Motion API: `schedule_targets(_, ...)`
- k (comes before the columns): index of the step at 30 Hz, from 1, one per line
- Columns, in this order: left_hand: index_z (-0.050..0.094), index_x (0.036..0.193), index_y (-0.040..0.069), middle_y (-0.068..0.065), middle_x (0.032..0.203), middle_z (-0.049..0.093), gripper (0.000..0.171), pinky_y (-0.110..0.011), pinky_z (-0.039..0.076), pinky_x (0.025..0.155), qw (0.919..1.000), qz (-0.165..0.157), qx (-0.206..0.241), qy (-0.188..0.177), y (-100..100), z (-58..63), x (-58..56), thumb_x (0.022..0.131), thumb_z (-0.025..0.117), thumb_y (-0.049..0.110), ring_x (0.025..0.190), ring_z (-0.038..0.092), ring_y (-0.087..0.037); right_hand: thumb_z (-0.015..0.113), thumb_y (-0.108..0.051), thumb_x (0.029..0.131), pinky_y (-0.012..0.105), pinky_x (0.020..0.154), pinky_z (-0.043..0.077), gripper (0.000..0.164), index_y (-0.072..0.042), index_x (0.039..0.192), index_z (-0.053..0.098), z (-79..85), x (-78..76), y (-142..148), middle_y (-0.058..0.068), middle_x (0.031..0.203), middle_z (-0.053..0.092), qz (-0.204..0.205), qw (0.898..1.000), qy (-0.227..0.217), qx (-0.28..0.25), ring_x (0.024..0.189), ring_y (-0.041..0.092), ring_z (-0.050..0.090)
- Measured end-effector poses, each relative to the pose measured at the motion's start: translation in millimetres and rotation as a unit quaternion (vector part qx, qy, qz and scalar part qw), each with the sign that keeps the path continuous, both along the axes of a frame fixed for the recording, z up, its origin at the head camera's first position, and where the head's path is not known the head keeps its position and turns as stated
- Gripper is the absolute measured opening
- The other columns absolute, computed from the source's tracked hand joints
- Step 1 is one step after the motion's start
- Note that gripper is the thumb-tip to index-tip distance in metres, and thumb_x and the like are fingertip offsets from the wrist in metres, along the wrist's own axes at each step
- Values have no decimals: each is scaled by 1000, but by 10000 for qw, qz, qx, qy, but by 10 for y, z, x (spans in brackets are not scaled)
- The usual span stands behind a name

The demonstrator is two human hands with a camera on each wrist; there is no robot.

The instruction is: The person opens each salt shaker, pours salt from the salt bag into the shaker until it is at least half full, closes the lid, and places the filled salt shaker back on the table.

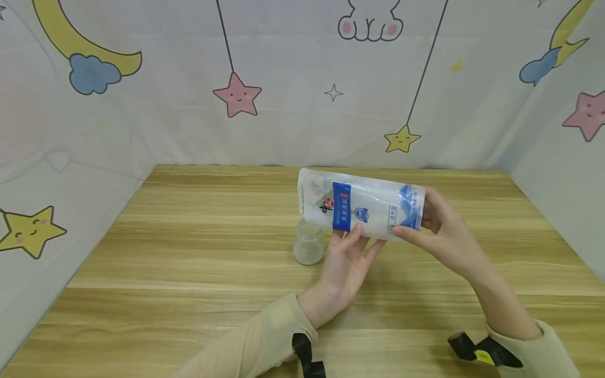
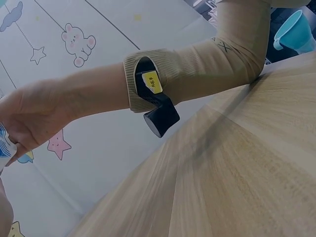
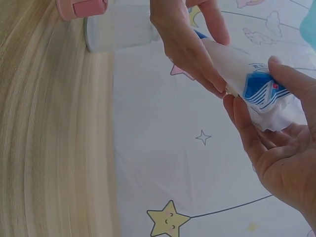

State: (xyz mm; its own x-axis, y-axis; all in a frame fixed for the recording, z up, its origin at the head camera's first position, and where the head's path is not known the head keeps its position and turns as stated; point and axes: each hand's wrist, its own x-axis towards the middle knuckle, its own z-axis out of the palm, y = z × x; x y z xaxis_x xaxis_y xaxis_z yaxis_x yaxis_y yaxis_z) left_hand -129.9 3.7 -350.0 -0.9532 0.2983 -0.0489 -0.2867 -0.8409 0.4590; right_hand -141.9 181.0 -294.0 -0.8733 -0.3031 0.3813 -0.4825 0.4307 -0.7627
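Note:
A white and blue salt bag (image 1: pixel 364 207) is held tilted above the table, its left end slightly higher. At its right end my right hand (image 1: pixel 449 233) grips it, thumb across the front. Underneath, my left hand (image 1: pixel 342 268) holds the bag's lower edge between thumb and fingers. A glass jar (image 1: pixel 309 247) stands just below the bag's left end, its top partly covered by the bag. In the right wrist view both hands meet around the bag (image 3: pixel 266 91). The left wrist view catches only a corner of the bag (image 2: pixel 6 148) in the right hand.
All this is over a wood-grain table (image 1: pixel 189 262). A white patterned cloth (image 1: pixel 283 136) rises behind it and along the sides. A pink object (image 3: pixel 81 7) appears near the jar in the right wrist view. A turquoise container (image 2: pixel 296 32) sits beyond the right arm.

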Motion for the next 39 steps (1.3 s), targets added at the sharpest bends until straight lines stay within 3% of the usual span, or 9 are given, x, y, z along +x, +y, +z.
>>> schedule_targets(13, 30, 144, 27, -1, 147, 45, 50, -39, 44, 110, 10000, 17, 56, 2, -9, -2, 0, 99, 47, 12, 129, 52, -16, 76, 6, 75, 14, 83, 54, 70, -4, 136, 41, -9, -16, 11, -13, 112, 61, 81, 9999, -57, -28, 96, 4, 62)
schedule_targets(30, 33, 143, 26, -1, 145, 47, 48, -38, 47, 107, 9999, 113, 41, -110, 11, -26, -18, 99, 47, 12, 125, 55, -14, 74, 7, 76, 11, 83, 53, 66, -1, 134, 44, -17, 12, -16, -15, 109, 62, 116, 9997, 225, -47, 95, 1, 62)
schedule_targets(39, 30, 145, 25, -3, 148, 44, 46, -40, 41, 113, 9996, 42, 255, 115, 7, -22, -4, 101, 42, 17, 132, 49, -18, 72, 7, 78, 11, 82, 53, 65, -3, 135, 43, -29, 4, -12, -17, 109, 61, -12, 9997, 229, -72, 94, 2, 62)
